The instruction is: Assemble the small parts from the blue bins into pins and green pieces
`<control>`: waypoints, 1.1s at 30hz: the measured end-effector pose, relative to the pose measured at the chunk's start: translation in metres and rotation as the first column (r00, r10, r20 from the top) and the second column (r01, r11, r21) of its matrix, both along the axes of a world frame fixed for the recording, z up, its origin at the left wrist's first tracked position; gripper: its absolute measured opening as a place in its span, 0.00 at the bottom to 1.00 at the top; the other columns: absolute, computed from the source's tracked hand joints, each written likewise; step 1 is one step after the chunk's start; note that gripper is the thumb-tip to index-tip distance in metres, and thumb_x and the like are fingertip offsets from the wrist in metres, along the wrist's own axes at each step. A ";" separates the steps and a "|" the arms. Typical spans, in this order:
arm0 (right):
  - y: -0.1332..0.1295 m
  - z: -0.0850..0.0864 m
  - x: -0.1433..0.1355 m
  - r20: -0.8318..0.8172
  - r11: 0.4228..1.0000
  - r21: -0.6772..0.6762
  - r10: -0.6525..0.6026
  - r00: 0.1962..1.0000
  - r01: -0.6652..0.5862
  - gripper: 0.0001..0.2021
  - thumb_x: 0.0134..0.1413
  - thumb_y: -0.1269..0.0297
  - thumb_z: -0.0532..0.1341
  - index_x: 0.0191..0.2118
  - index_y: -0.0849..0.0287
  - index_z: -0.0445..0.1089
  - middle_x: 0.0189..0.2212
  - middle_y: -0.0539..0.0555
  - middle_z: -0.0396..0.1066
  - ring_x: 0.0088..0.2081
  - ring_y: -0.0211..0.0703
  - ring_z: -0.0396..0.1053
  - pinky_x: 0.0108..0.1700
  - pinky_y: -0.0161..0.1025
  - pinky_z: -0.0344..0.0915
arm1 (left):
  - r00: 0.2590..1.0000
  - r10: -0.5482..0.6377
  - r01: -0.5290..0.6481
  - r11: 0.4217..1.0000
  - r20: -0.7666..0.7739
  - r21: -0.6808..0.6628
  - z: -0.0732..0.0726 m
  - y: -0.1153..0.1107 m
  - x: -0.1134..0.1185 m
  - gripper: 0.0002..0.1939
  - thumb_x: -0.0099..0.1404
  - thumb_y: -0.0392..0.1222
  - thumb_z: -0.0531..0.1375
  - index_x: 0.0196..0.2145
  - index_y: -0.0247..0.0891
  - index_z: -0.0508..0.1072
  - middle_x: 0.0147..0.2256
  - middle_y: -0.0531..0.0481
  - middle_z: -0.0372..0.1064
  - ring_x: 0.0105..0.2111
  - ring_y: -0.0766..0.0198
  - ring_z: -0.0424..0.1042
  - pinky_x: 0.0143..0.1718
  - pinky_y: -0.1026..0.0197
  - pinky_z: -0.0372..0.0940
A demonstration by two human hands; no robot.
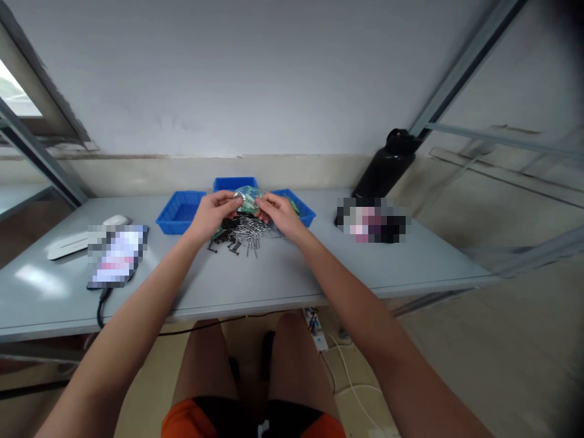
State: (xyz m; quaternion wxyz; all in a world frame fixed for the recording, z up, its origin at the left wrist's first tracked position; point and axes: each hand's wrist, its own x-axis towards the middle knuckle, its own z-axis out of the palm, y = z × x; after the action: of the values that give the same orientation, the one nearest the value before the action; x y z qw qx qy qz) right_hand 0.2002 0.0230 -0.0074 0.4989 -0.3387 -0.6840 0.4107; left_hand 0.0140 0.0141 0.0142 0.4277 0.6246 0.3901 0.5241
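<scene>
A clear plastic bag with a green tint (pixel 249 198) is stretched between my two hands. My left hand (pixel 213 213) pinches its left side, and my right hand (pixel 279 213) grips its right side. Beneath the bag lies a pile of silvery screws or nails (pixel 249 231), with black screws (pixel 234 246) at its left and front. Blue trays stand around the pile: one at the left (pixel 181 213), one behind (pixel 235 182), and one at the right (pixel 306 213), partly behind my right hand and holding greenish packets.
On the grey table (pixel 274 274), a phone (pixel 119 255) with a cable and a white object (pixel 68 245) lie at the left. A black bottle (pixel 385 167) and a blurred dark item (pixel 371 220) are at the right. Metal posts flank the table.
</scene>
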 end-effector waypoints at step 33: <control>-0.007 0.006 0.011 0.085 0.959 -0.097 0.274 0.958 -0.266 0.12 0.55 0.53 0.60 0.33 0.58 0.68 0.26 0.51 0.72 0.27 0.37 0.69 0.30 0.35 0.64 | 0.895 -0.199 0.157 0.978 -0.398 -0.137 0.009 -0.011 -0.006 0.15 0.63 0.50 0.58 0.29 0.36 0.73 0.23 0.52 0.63 0.23 0.69 0.62 0.23 0.65 0.55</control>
State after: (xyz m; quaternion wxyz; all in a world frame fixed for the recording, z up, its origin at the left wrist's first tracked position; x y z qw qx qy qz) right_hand 0.2117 0.0160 -0.0010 0.3894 -0.2826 -0.7293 0.4865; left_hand 0.0075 0.0035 0.0230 0.4135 0.7312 0.4383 0.3198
